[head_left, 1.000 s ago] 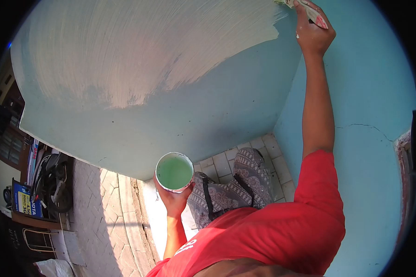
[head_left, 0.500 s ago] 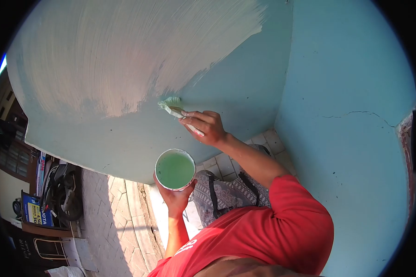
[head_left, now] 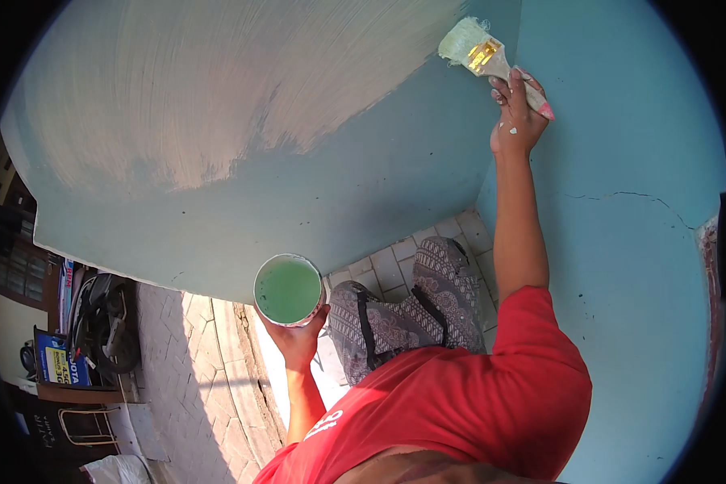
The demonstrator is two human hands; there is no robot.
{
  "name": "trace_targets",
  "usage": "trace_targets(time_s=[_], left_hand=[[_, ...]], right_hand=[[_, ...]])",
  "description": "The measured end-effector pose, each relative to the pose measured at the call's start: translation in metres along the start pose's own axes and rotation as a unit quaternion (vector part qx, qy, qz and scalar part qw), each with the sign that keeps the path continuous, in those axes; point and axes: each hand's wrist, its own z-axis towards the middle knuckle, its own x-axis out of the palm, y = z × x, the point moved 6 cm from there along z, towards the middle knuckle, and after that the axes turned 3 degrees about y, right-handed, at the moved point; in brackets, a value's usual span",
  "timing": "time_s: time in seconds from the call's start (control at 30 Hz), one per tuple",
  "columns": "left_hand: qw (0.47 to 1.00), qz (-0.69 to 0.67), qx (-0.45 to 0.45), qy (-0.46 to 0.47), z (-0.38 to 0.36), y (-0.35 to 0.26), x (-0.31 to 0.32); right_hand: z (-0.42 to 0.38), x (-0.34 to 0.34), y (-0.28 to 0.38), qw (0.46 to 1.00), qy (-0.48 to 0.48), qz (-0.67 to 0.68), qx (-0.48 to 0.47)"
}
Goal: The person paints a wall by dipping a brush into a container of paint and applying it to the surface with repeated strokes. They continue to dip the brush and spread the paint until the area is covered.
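My right hand (head_left: pixel 519 113), spotted with paint, grips a paintbrush (head_left: pixel 498 68) by its pink-tipped handle. The brush is raised near the wall corner, with its pale, paint-loaded bristles pointing up and left. My left hand (head_left: pixel 297 339) is wrapped round a round paint pot (head_left: pixel 289 289) from below. Light green liquid fills much of the pot, and its rim is smeared white. Behind both hands stands a blue-green wall (head_left: pixel 355 185), its upper left covered with streaky pale brush strokes (head_left: pixel 194 89).
A second blue wall (head_left: pixel 621 266) on the right has a thin crack. Floor tiles (head_left: pixel 391 270) lie around my knees. At left are sunlit paving (head_left: pixel 210 355), a parked motorbike (head_left: pixel 113 327) and a blue sign (head_left: pixel 63 359).
My right hand has lifted the brush off the lower middle of the wall, up and right towards the corner. The pot in my left hand sits slightly further left in view.
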Motion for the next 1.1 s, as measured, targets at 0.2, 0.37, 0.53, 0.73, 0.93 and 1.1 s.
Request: trace_targets(time_s=[0.2,0.37,0.53,0.73,0.93,1.1], left_hand=[[0.999,0.023,-0.018,-0.031,0.003,0.014,-0.019],[0.995,0.079,0.001,-0.062,0.002,0.024,-0.046],[0.983,0.161,0.000,-0.091,0.003,0.010,-0.068],[0.976,0.191,0.044,-0.098,0.008,0.011,-0.082],[0.992,0.102,0.033,-0.068,0.017,0.009,-0.060],[0.993,0.101,0.052,-0.044,0.018,-0.005,-0.053]], right_hand=[[-0.045,-0.020,-0.037,0.983,-0.029,0.142,0.110],[-0.022,-0.016,-0.017,0.997,-0.047,0.030,-0.053],[0.010,-0.029,-0.023,0.951,-0.070,-0.227,-0.199],[-0.109,0.052,-0.076,0.824,0.110,-0.468,-0.300],[-0.273,0.131,-0.107,0.853,0.345,-0.273,-0.281],[-0.228,0.114,-0.096,0.858,0.400,-0.217,-0.239]])
